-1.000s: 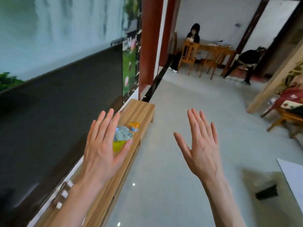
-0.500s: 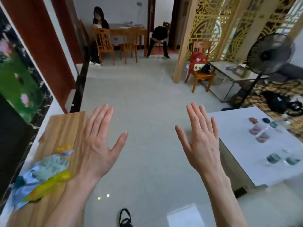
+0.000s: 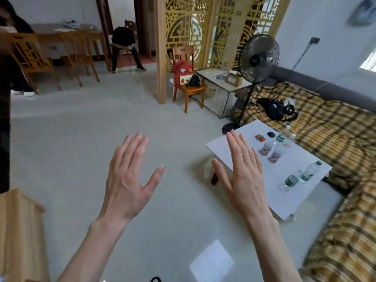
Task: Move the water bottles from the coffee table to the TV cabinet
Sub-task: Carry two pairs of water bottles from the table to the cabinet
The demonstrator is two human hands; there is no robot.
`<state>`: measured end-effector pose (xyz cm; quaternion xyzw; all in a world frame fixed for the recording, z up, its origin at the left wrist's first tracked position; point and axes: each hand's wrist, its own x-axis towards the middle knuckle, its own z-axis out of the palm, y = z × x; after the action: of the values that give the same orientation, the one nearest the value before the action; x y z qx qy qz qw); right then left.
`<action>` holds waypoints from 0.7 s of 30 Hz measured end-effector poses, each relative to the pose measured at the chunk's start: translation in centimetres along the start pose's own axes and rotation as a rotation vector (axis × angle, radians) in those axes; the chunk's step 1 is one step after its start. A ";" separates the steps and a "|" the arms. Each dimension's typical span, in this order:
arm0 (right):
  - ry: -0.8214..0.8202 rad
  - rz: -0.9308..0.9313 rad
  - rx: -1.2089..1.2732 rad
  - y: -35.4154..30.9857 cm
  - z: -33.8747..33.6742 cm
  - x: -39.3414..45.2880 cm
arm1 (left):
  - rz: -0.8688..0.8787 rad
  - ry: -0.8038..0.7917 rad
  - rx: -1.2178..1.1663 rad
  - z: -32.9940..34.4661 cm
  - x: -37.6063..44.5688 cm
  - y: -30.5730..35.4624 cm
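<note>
The head camera is showing both bare hands raised palm-down over the pale tiled floor (image 3: 81, 155), fingers stretched out and spread, gripping nothing. The left hand (image 3: 128, 186) is hovering well to the left of the low white rectangular coffee table (image 3: 230, 145), while the right hand (image 3: 242, 180) is overlapping that table's near left edge in the view. On the table, clear plastic water bottles are standing and lying: two with pink labels (image 3: 271, 152) near the middle, green-capped ones (image 3: 281, 138) at the far side, and three more (image 3: 303, 176) toward the right end. The light wooden TV cabinet (image 3: 20, 231) is sitting far left of the table.
</note>
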<state>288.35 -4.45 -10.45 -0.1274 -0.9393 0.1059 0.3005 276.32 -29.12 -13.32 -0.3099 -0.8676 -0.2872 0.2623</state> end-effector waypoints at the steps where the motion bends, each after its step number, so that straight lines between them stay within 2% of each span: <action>1: 0.006 0.010 -0.022 0.3 0.7 1.2 | 0.011 -0.006 -0.014 0.9 1.5 -0.6; 9: 0.070 0.170 -0.153 3.8 5.1 8.2 | 0.095 -0.121 -0.151 9.2 12.2 -3.6; 21: 0.156 0.385 -0.210 13.7 7.7 14.1 | 0.245 -0.292 -0.308 22.8 22.5 0.4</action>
<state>275.10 11.82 -12.80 -0.3427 -0.8774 0.0528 0.3316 255.15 -5.07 -14.86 -0.4871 -0.7983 -0.3343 0.1168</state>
